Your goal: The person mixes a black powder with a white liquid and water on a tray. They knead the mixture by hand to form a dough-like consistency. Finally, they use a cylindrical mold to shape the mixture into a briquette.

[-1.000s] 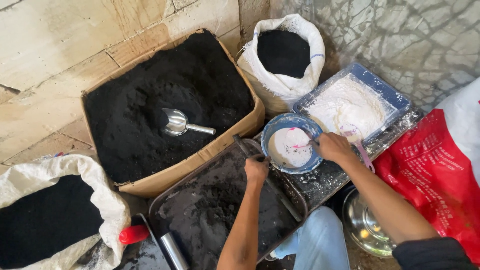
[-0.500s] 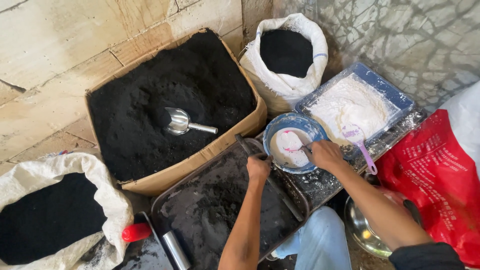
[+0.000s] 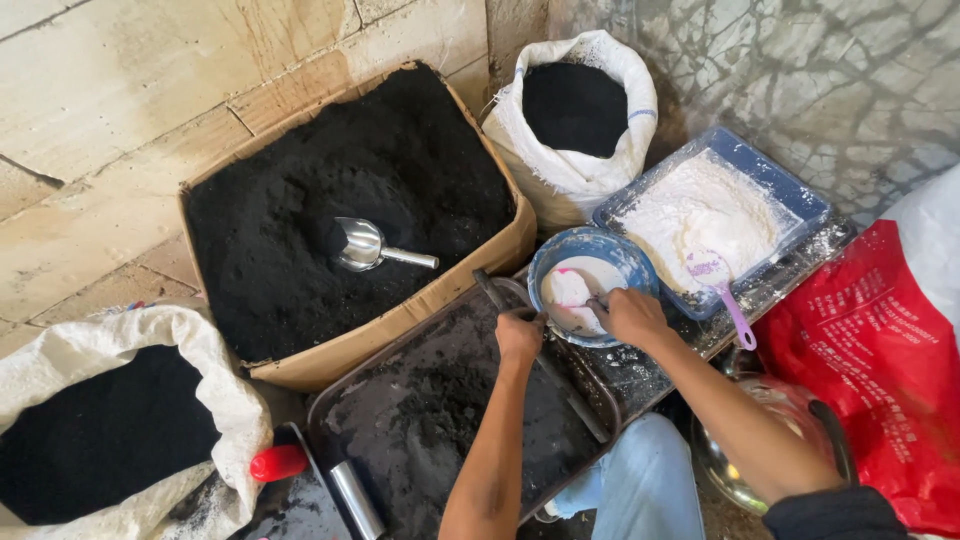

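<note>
The person's left hand (image 3: 519, 335) rests at the near rim of a round blue bowl (image 3: 592, 284) that holds a smear of white paste, fingers curled closed over the rim where it meets the edge of the dark rectangular metal tray (image 3: 470, 420) beside it; whether they pinch the bowl or the tray edge I cannot tell from here. The right hand (image 3: 632, 315) is inside the bowl's near side, fingers bunched together around a small tool whose tip lies in the paste; the tool itself is mostly hidden by the hand. The bowl sits between the tray of black powder in front of the person and a blue rectangular plastic tray (image 3: 712, 215) heaped with white powder just behind it, in which a small lilac plastic scoop (image 3: 722, 288) lies with its handle hanging over the near edge. To the left stands a big cardboard box (image 3: 350, 215) filled with black powder, and a shiny metal scoop (image 3: 375, 247) lies on top of that powder. A white woven sack (image 3: 575, 120) of the same black powder stands open behind the bowl, against the wall, and another white woven sack (image 3: 110, 430) of it sits open at the lower left. A crumpled red plastic bag (image 3: 880, 370) lies at the right, and near the right forearm is a glass bowl (image 3: 775, 445), partly hidden by the arm.
</note>
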